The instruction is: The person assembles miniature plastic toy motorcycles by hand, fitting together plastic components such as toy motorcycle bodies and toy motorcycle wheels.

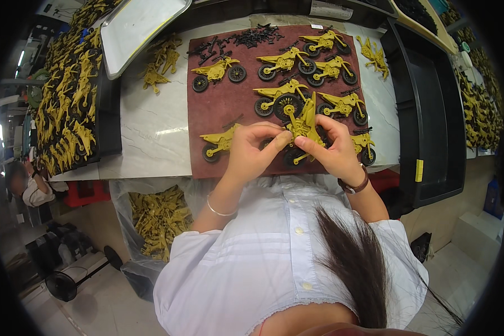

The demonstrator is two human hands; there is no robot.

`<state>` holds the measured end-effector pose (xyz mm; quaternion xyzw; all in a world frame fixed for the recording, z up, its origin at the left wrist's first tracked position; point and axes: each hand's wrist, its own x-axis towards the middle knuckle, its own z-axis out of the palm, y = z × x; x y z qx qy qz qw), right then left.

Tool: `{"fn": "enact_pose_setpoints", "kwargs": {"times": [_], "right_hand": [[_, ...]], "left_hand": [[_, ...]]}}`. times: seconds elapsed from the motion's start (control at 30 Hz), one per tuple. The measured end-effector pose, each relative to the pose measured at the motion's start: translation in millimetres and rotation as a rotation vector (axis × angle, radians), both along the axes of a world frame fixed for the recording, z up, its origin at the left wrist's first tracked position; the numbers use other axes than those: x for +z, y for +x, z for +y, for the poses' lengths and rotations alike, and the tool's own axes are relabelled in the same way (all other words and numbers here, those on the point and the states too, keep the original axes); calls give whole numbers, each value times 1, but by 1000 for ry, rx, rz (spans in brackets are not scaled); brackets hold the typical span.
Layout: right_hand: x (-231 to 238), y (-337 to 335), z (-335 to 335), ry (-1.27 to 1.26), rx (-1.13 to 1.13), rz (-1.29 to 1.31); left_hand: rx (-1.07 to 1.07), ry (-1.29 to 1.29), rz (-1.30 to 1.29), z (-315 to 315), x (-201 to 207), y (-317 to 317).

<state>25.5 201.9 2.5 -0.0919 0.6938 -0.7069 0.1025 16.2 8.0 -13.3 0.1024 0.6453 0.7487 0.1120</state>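
A yellow toy motorcycle (304, 122) stands on end between my two hands, above the dark red mat (229, 103). One black wheel (288, 106) shows at its upper left. My right hand (337, 150) grips its right side with thumb and fingers. My left hand (256, 150) is closed, thumb and index fingertips pinched together against the toy's left side; any small part between them is hidden. Around my hands lie several more yellow toy motorcycles with black wheels, one (218, 141) partly behind my left hand and one (364, 144) beside my right wrist.
Small black parts (257, 36) are heaped at the mat's far edge. Loose yellow bodies lie left (159, 64) and right (373, 56) of it. A black tray (434, 162) stands right, a white tray (134, 33) far left, near heaped yellow toys (73, 112). Below hangs a bag of yellow parts (159, 218).
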Motion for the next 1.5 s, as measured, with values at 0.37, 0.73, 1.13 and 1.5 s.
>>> {"fn": "enact_pose_setpoints", "kwargs": {"times": [0.37,0.73,1.13,1.5], "right_hand": [[-4,4,-3,44,-55,53],[-11,3,-10,68,-119,155],[9,0,-5,246,87,384],[-1,-2,12,-219,-4,-50]], "left_hand": [[45,84,-14,5,-4,5],[96,39,81,4,-2,5],[5,-93,323,-2,34,-6],[90,271,-6,-5,12,-12]]}}
